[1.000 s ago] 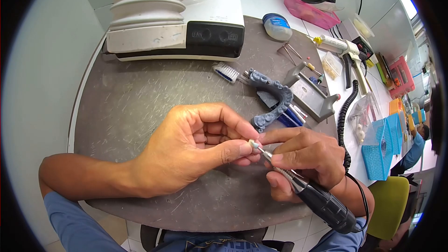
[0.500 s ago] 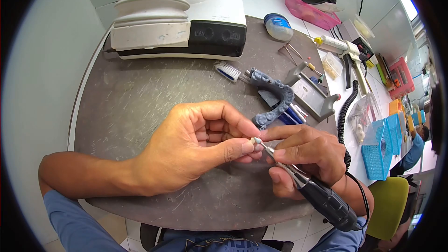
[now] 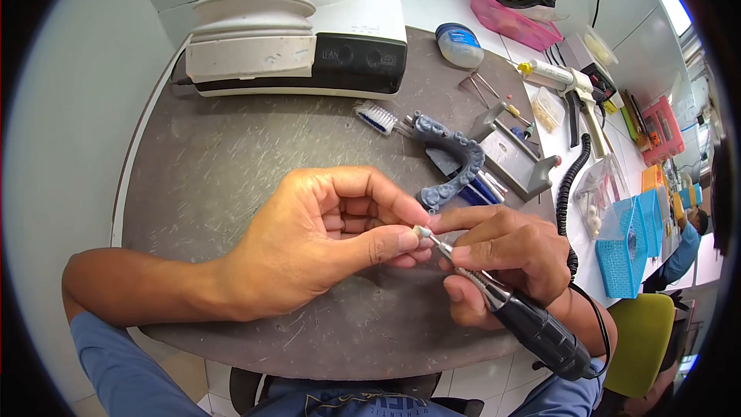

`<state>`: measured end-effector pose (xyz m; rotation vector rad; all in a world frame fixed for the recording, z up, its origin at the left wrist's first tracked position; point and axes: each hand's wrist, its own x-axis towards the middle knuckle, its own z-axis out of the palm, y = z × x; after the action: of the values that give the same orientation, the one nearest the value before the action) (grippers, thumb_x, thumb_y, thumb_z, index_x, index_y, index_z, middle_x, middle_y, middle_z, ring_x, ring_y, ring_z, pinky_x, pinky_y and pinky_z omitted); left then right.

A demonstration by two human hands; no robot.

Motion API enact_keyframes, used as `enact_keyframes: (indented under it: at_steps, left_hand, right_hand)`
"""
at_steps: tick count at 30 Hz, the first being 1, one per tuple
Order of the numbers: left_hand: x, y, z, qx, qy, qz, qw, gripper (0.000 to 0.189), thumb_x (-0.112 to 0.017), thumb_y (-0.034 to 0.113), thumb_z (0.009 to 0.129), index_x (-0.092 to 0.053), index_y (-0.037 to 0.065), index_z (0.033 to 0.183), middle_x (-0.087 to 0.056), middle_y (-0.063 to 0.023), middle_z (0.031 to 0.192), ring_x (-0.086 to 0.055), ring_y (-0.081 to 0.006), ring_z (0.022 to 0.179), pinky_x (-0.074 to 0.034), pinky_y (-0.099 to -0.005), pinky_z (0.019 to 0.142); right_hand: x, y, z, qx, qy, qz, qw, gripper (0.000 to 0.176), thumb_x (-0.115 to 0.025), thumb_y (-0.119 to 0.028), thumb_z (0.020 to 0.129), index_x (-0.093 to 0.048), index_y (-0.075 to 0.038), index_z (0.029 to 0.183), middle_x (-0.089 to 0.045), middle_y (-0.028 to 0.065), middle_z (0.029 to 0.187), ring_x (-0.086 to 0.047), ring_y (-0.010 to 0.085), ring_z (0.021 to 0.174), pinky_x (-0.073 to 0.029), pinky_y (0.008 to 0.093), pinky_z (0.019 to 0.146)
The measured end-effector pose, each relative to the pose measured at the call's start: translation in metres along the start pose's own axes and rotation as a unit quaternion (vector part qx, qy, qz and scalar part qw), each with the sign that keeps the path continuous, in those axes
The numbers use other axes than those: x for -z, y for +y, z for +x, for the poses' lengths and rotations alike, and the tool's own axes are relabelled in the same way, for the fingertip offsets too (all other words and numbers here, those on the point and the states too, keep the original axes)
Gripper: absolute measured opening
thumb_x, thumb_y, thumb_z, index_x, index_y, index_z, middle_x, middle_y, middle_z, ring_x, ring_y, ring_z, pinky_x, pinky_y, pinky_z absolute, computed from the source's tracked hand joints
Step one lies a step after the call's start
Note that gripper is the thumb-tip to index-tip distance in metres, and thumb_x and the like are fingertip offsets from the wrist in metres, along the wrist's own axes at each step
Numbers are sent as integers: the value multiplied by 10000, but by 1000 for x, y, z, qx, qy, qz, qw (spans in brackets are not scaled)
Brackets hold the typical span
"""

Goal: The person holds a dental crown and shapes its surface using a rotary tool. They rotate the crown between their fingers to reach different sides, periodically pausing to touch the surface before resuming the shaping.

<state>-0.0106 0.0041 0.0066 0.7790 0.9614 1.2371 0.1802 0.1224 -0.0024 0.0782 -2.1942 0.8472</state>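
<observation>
Between the thumb and fingers of my left hand (image 3: 312,243) is a small tooth-coloured piece, apparently a dental crown (image 3: 417,231), mostly covered by the fingertips. My right hand (image 3: 513,255) grips a black and silver rotary handpiece (image 3: 540,333) like a pen. Its pale blue grinding tip (image 3: 425,232) meets the piece, though the exact contact is too small to make out. My two hands come together at the fingertips over the grey work surface (image 3: 208,162). Just beyond them lies a grey dental arch model (image 3: 463,158).
A white suction unit (image 3: 359,11) with a ribbed hose stands at the back. A brush (image 3: 377,117), a grey stand (image 3: 515,154) and a lidded jar (image 3: 460,45) lie beyond my hands. To the right are blue baskets (image 3: 621,262), a coiled cord (image 3: 570,185) and another person (image 3: 683,251).
Almost nothing differs. My hands, the small piece and the handpiece hold nearly the same position, with the view shifted very slightly.
</observation>
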Motion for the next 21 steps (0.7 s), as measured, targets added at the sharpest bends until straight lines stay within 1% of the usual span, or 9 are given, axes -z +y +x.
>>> enact_keyframes:
  at_steps: [4,7,10,13,16,19,21]
  left_hand:
    - [0,0,0,-1,1,2,1000,155,-636,8,919,-587,-39,1058,-665,-156,1061,-675,-182,955,-571,-300,863]
    - [0,-1,0,-2,0,1,1000,157,-637,12,919,-589,-40,1058,-665,-156,1062,-677,-183,956,-572,-302,863]
    - [0,-1,0,1,1,-5,1000,156,-639,15,918,-590,-41,1056,-665,-156,1063,-675,-180,956,-573,-302,864]
    - [0,0,0,5,2,-5,1000,158,-640,17,918,-591,-41,1056,-664,-156,1067,-674,-177,956,-574,-301,864]
    - [0,0,0,6,1,-1,1000,159,-640,20,919,-591,-42,1058,-664,-156,1071,-672,-175,956,-574,-300,862]
    - [0,0,0,5,2,3,1000,159,-639,21,920,-592,-41,1059,-664,-155,1073,-672,-173,956,-574,-300,860]
    - [0,0,0,6,2,-2,1000,158,-638,20,920,-592,-41,1058,-663,-155,1073,-672,-173,956,-574,-301,860]
  right_hand:
    - [1,-1,1,3,-11,-9,1000,261,-808,-14,678,-623,-2,863,-675,110,735,-732,305,771,-593,320,632]
    - [0,0,1,6,3,-3,1000,260,-806,-10,679,-623,-2,864,-675,109,737,-733,305,776,-593,321,632]
    - [1,-1,2,4,-16,-3,1000,262,-805,-6,680,-619,-2,865,-676,110,738,-732,305,770,-594,322,632]
    - [1,-1,2,3,1,-3,1000,258,-804,-2,677,-626,-2,864,-674,108,736,-730,298,763,-596,326,643]
    - [1,-2,3,5,-21,-5,1000,268,-809,-6,676,-621,1,867,-674,109,736,-730,298,759,-597,329,646]
    - [0,-1,2,4,-1,0,1000,262,-807,-5,677,-627,2,867,-673,107,734,-729,297,761,-598,335,653]
    - [1,-4,4,5,-15,-5,1000,257,-805,-5,677,-624,3,860,-673,109,733,-728,299,753,-599,337,651]
